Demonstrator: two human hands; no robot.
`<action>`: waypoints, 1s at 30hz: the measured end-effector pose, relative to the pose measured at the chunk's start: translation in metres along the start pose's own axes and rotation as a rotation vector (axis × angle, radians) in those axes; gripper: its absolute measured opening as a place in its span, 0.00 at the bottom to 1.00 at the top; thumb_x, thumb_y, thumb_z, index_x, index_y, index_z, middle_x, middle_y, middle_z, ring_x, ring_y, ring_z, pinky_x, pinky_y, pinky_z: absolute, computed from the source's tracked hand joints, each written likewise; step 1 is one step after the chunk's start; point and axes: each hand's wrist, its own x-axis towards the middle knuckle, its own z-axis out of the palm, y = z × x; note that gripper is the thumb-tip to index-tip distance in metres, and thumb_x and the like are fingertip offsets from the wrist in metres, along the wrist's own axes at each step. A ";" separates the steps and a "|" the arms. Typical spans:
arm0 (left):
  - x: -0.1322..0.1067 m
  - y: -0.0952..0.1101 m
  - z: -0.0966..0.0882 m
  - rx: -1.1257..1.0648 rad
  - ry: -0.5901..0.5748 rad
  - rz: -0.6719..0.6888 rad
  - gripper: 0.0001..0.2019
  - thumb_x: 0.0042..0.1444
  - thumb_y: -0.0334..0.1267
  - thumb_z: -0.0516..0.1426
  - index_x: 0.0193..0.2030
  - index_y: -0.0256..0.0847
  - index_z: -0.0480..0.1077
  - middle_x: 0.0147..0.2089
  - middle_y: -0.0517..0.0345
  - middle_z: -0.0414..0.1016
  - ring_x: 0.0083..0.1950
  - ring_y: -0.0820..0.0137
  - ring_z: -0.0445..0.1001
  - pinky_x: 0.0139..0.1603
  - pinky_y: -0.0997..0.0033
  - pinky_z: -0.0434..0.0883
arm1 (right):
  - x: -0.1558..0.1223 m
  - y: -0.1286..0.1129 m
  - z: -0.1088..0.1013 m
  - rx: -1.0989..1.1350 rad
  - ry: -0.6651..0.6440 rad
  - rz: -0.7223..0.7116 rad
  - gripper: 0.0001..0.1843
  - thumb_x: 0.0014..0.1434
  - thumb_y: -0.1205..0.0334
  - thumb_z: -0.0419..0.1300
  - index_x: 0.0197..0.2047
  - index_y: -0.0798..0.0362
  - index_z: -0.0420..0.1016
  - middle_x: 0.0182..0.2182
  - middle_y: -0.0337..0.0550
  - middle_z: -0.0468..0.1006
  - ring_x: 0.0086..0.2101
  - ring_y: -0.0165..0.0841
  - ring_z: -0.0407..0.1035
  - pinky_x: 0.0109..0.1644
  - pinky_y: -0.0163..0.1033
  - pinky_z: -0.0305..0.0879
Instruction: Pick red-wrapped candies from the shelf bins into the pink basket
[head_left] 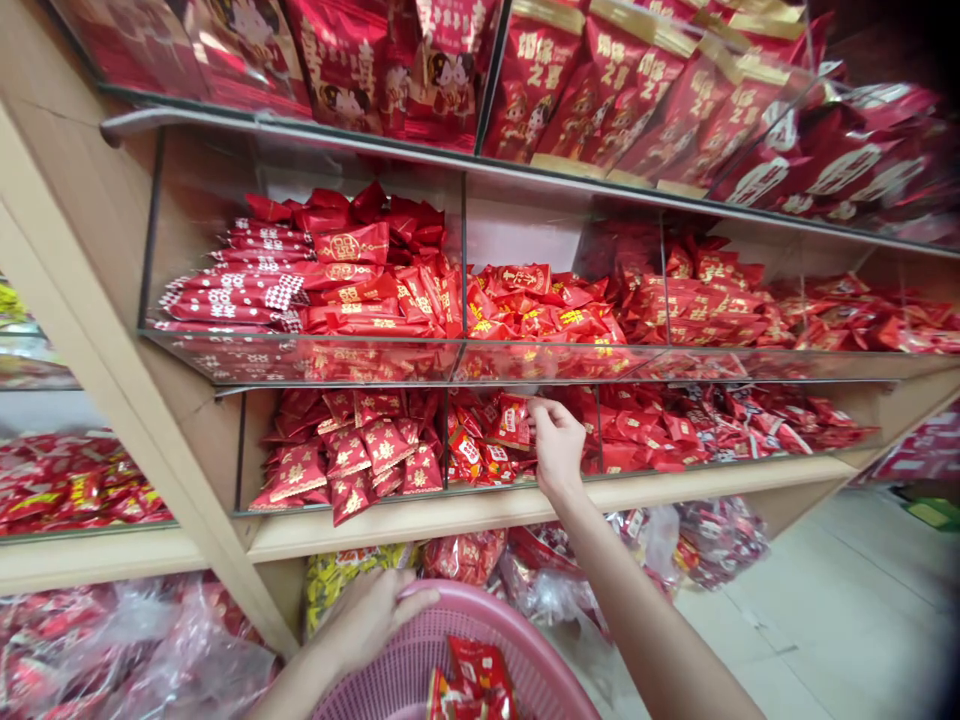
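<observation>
My left hand point(375, 612) grips the rim of a pink plastic basket point(517, 632) below the shelves. A few red candy packets point(474, 680) lie in the basket. Reaching into a compartment of the lowest glass-fronted shelf, my right hand point(559, 440) pinches a red candy packet point(513, 420) between thumb and fingers. Other red and orange packets point(466, 455) lie just beneath and to the left of it. In the compartment to the left is a heap of dark red packets with gold print point(371, 450).
Glass dividers split the shelves, and a glass front point(555, 362) runs above my right hand. The wooden shelf edge point(465, 520) passes under my forearm. Bagged candy point(465, 556) sits on the floor behind the basket. A wooden upright point(150, 370) stands at the left.
</observation>
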 end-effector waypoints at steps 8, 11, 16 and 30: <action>0.002 -0.002 0.004 -0.003 0.013 0.023 0.26 0.59 0.62 0.41 0.27 0.44 0.65 0.27 0.58 0.73 0.32 0.66 0.73 0.30 0.74 0.55 | -0.096 -0.045 -0.051 0.402 -0.409 0.568 0.08 0.55 0.55 0.59 0.32 0.51 0.70 0.28 0.38 0.69 0.27 0.29 0.61 0.31 0.34 0.62; 0.002 -0.002 0.005 0.005 0.025 0.024 0.26 0.59 0.61 0.41 0.26 0.44 0.64 0.25 0.59 0.71 0.30 0.67 0.72 0.29 0.74 0.55 | -0.114 -0.048 -0.060 0.526 -0.471 0.706 0.07 0.57 0.57 0.56 0.30 0.50 0.68 0.26 0.38 0.64 0.23 0.29 0.56 0.26 0.33 0.61; 0.001 -0.001 0.004 0.017 0.024 0.025 0.26 0.59 0.61 0.41 0.26 0.43 0.63 0.25 0.59 0.71 0.31 0.67 0.72 0.30 0.73 0.55 | -0.121 -0.046 -0.069 0.593 -0.434 0.756 0.10 0.54 0.53 0.58 0.28 0.50 0.68 0.23 0.36 0.60 0.22 0.29 0.53 0.25 0.34 0.59; -0.001 0.001 0.001 0.003 -0.002 0.026 0.26 0.59 0.61 0.41 0.27 0.43 0.65 0.28 0.59 0.72 0.33 0.65 0.73 0.30 0.73 0.55 | -0.171 -0.018 -0.106 -0.652 -0.994 -0.531 0.07 0.63 0.69 0.52 0.38 0.53 0.70 0.32 0.41 0.72 0.34 0.32 0.64 0.39 0.38 0.58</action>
